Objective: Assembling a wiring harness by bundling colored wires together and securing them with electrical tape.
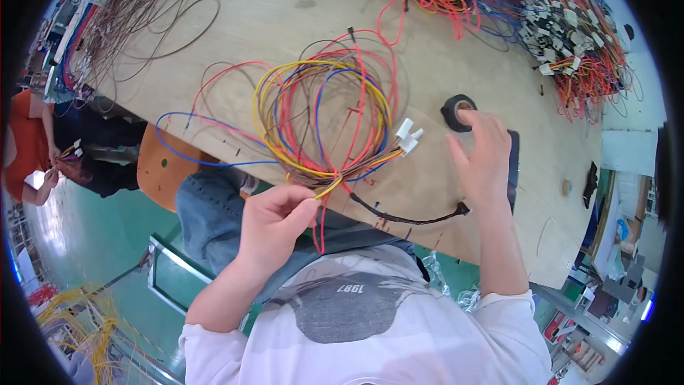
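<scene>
Loose, round red-yellow-blue-brown wire coil (285,117) beyond left hand (274,227), which pinches its edge; right hand (484,153) spread, round black tape roll (448,111) at fingertips.

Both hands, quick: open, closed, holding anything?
Left hand: closed, pinching the coiled wires.
Right hand: open, fingers by the black tape roll; contact unclear.

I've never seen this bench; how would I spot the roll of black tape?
On the wooden table, find the coil of coloured wires, then look right, to the person's right hand. The tape roll sits at that hand's far end. Unlike the wires, it is a thick black ring with a brownish core.
</scene>
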A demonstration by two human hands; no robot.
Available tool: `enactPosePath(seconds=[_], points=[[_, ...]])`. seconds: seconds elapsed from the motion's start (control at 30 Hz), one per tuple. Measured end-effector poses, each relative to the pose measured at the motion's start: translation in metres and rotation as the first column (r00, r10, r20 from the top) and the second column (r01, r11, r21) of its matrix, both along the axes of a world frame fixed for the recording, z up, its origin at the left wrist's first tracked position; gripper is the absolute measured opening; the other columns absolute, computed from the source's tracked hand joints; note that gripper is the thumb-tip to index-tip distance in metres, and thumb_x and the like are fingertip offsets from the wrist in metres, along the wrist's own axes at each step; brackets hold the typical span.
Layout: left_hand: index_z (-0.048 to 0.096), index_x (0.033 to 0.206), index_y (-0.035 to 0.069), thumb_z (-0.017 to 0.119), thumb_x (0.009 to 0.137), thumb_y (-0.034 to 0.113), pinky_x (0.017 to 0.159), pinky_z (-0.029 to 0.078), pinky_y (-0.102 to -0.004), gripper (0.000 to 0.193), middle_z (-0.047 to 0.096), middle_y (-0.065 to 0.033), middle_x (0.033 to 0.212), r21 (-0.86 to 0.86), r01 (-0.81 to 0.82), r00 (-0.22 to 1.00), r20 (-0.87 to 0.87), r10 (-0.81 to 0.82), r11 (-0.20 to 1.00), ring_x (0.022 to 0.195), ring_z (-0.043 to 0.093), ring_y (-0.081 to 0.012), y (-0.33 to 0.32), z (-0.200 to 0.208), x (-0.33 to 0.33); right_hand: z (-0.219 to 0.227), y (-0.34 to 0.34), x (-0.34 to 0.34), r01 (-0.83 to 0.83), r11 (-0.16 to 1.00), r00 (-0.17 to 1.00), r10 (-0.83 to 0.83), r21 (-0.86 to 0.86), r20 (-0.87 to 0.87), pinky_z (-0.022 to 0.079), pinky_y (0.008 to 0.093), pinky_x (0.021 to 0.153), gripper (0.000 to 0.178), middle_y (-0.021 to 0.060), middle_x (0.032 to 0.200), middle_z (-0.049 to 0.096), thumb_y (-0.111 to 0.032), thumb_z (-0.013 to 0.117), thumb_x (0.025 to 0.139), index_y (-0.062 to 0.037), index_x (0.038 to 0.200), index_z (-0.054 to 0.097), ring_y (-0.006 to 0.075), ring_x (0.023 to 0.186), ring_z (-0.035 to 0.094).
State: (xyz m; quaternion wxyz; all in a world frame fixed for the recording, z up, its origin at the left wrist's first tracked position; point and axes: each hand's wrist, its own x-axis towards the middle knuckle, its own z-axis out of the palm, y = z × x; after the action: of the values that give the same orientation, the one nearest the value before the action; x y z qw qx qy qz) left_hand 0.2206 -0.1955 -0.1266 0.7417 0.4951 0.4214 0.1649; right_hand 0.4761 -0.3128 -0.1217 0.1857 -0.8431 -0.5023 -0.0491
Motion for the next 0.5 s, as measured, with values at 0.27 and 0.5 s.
enactPosePath(seconds=[0.27,0.5], points=[[0.062,0.083,-0.001,0.059,0.081,0.004,0.054,0.04,-0.018,0.007,0.058,-0.0001,0.069,-0.134,-0.067,0.996,0.045,0.073,0.989,0.061,0.051,-0.0039,-0.012,-0.003,-0.006,0.015,-0.012,-0.037,0.142,0.932,0.568,0.2,0.334,-0.799,0.04,0.0233,0.072,0.023,0.0044,0.089,0.054,0.005,0.059,0.074,-0.0019,0.094,0.051,0.0106,0.081,0.05],[0.061,0.085,-0.003,0.058,0.08,0.002,0.053,0.042,-0.0188,0.007,0.056,-0.0023,0.073,0.179,0.053,0.999,-0.024,-0.049,0.983,0.062,0.053,-0.0056,-0.012,0.001,-0.006,0.018,0.0,-0.11,0.0,0.974,-0.086,0.225,0.226,-0.971,0.039,0.023,0.075,0.026,0.0032,0.091,0.051,-0.001,0.062,0.077,-0.0019,0.1,0.048,0.0088,0.082,0.048]])
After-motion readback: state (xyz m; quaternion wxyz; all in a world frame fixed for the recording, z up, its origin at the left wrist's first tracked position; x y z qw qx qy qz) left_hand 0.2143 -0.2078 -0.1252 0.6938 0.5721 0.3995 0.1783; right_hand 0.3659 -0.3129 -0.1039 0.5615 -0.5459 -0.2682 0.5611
